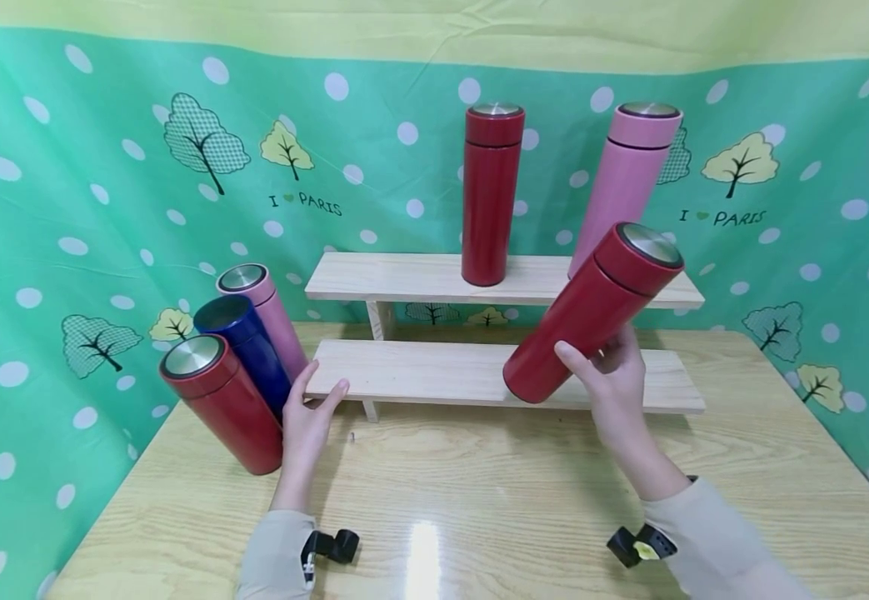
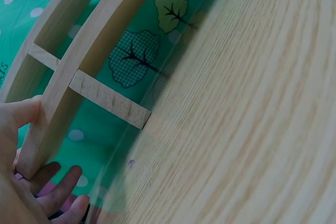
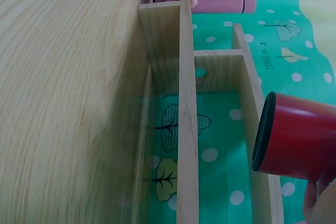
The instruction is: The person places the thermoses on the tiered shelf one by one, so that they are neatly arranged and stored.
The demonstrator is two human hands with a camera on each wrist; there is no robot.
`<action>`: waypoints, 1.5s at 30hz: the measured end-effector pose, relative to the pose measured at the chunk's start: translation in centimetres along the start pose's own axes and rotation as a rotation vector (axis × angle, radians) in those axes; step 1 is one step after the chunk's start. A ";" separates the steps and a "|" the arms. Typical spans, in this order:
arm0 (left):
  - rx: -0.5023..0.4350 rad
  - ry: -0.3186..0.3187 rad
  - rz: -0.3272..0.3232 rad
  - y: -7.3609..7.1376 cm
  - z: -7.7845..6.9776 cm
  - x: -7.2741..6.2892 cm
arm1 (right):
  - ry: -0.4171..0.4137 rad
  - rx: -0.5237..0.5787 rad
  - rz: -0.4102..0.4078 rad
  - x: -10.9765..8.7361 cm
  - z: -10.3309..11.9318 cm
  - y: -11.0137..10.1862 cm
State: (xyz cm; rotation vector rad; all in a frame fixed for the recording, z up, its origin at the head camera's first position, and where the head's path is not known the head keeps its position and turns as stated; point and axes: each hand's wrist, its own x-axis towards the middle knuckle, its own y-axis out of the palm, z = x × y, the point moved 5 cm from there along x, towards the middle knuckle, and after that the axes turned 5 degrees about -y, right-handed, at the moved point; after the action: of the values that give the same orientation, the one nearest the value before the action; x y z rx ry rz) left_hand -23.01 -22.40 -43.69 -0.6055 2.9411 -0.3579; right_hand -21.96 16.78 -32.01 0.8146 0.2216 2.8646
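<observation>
Now the right hand grips a tilted red cylindrical steel flask above the lower wooden shelf board.
Left hand, fingers spread, pinches that board's left end, beside three leaning flasks.
</observation>
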 end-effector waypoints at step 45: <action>0.024 0.000 0.000 -0.2 -0.3 -0.3 | -0.077 -0.067 0.224 4.9 0.8 12.0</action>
State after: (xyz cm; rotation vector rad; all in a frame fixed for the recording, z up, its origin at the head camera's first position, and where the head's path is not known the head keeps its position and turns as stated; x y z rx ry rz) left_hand -22.75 -22.37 -43.36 -0.6018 2.9320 -0.3921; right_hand -26.97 6.11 -26.64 0.9928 0.0257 3.0183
